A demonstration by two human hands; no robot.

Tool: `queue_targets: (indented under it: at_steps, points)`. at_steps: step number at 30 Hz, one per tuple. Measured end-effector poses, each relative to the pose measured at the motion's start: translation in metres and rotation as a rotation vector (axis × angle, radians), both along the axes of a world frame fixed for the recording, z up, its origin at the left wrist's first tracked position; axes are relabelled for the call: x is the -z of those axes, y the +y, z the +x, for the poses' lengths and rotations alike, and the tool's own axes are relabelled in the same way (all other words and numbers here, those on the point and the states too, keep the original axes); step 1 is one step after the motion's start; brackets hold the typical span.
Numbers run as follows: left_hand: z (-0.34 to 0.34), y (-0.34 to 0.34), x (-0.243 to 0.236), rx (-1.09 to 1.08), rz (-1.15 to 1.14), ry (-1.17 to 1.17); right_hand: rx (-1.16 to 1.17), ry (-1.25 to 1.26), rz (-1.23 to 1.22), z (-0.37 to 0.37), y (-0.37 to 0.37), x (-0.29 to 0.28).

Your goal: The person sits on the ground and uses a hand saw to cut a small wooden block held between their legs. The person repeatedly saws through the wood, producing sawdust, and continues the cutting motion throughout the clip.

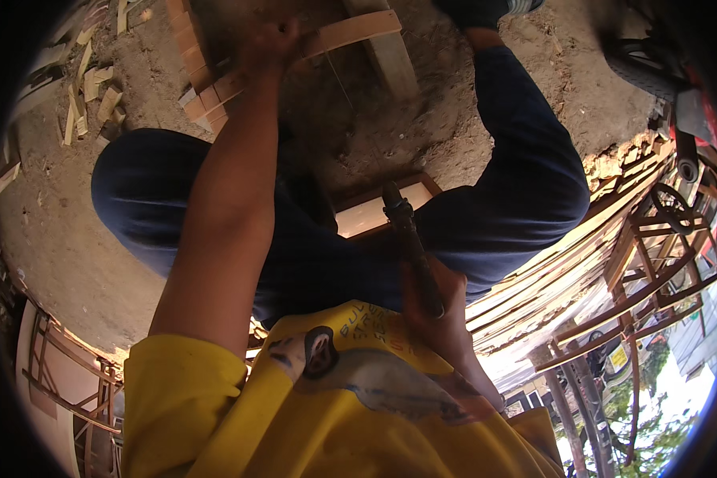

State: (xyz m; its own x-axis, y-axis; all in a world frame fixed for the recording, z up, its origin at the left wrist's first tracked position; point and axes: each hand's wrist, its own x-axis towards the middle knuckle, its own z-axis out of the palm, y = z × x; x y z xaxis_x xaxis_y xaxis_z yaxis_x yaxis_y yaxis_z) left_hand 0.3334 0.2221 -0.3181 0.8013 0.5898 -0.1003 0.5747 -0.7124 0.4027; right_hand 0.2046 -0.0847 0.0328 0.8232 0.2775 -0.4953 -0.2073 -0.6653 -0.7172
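Observation:
Near the top, my left hand (pixel 272 44) is closed on a thin wooden slat (pixel 354 29), which crosses a pale beam (pixel 390 72) on the dirt ground. Short wooden pieces (pixel 195 64) line up left of that hand. Low between my legs, my right hand (pixel 442 291) grips a dark long tool (pixel 410 243) with a metal fitting at its upper end, pointing away from me. Behind the tool, a pale rectangular piece with a brown wooden edge (pixel 424 185) lies partly hidden by my legs.
Scattered offcuts (pixel 95 88) lie at upper left. My bent legs flank the work. A pile of long boards (pixel 566 263) and wooden frames (pixel 653 287) are at right, with a tyre and red machinery (pixel 685 119) at upper right. More frames (pixel 72 374) appear at lower left.

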Motion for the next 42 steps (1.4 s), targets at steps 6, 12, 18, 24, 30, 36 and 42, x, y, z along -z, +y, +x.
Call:
queue_targets:
  at_steps: [6, 12, 18, 24, 30, 36, 42]
  points:
    - [0.006, -0.009, -0.026, -0.020, -0.108, 0.048, 0.051, 0.062, 0.076, 0.018, 0.039, 0.040]
    - [0.015, -0.016, -0.045, -0.037, -0.154, 0.099, 0.080, -0.010, 0.054, -0.014, 0.008, 0.030]
    - [0.006, 0.006, -0.008, 0.083, 0.022, 0.107, -0.024, -0.115, 0.117, 0.028, 0.047, 0.069]
    - [0.007, -0.001, -0.003, 0.132, -0.005, 0.077, 0.013, -0.015, 0.131, 0.037, 0.038, 0.066]
    - [0.009, 0.007, -0.002, 0.189, 0.058, 0.062, -0.067, -0.149, 0.083, 0.021, 0.033, 0.060]
    - [0.015, -0.024, -0.056, -0.119, -0.217, 0.124, -0.021, -0.093, 0.086, 0.053, 0.049, 0.080]
    - [0.017, -0.016, -0.064, -0.112, -0.266, 0.147, -0.038, -0.120, 0.116, 0.011, 0.016, 0.057]
